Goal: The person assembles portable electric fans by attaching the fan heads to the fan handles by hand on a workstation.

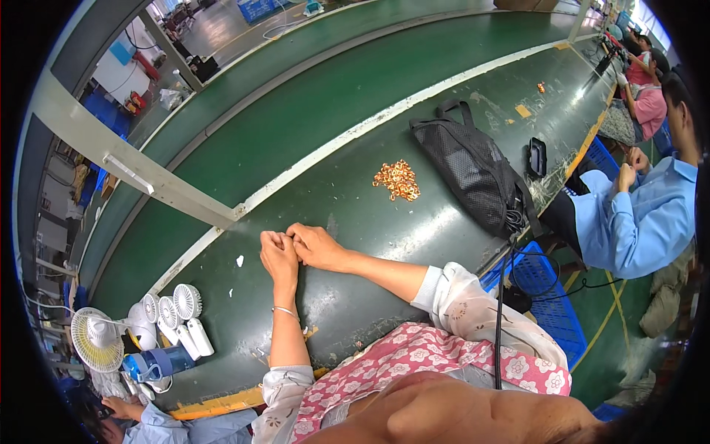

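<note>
- Left hand (279,255) and right hand (314,246) meet above the green worktop (355,214), close to its far edge, which a white strip (399,107) marks.
- The left fingers are curled inward; the right thumb and forefinger bend in to touch them. Whether anything small is pinched between the 2 hands cannot be told, since the knuckles cover the spot.
- The pile of copper-coloured pieces (397,180) lies loose on the worktop, right of both hands and nearer the far edge than the near edge. Neither hand touches it.
- How far along things are: the pieces in the pile sit jumbled, so by the look of it they have yet to be dealt with. Nothing by the hands can be picked out as finished, and the share done cannot be judged.
- Beside the left hand, 2 white scraps (239,260) lie toward the worktop's left end; whether they belong to the work is unclear.
- Right of the pile, a black mesh bag (470,166) stretches across, its lower end at the near edge; a black tray (537,157) lies just past it, by the same edge.
- Farther toward the right end lies 1 small copper-coloured cluster (541,87), well apart from the pile.
- White fans (188,302) and a blue bottle (159,364) crowd the near left corner.
</note>
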Available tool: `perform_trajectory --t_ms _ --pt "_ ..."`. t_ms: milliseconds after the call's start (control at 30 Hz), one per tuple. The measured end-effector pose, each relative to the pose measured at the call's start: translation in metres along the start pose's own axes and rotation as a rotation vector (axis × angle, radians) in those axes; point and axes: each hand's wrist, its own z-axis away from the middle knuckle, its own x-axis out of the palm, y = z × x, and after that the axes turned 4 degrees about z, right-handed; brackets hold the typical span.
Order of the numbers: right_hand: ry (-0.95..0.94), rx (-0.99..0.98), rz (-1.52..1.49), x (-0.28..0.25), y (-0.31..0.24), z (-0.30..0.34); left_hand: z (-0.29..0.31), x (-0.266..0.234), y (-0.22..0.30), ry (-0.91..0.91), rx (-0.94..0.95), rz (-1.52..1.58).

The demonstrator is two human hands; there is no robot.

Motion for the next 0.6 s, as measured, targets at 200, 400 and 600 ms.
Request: perform_trajectory --t_ms 200,400,600 --pt "-0.028 0.068 -0.07 -0.001 -0.004 0.002 0.003 -0.001 0.013 -0.018 -0.072 0.014" --pt "-0.086 0.136 -0.083 -0.005 -0.008 -0.002 -0.001 -0.001 0.009 -0.076 -0.025 -0.084" --pt "-0.027 0.147 -0.134 -0.003 -0.007 -0.001 0.0 0.002 0.002 -0.066 -0.021 -0.086"
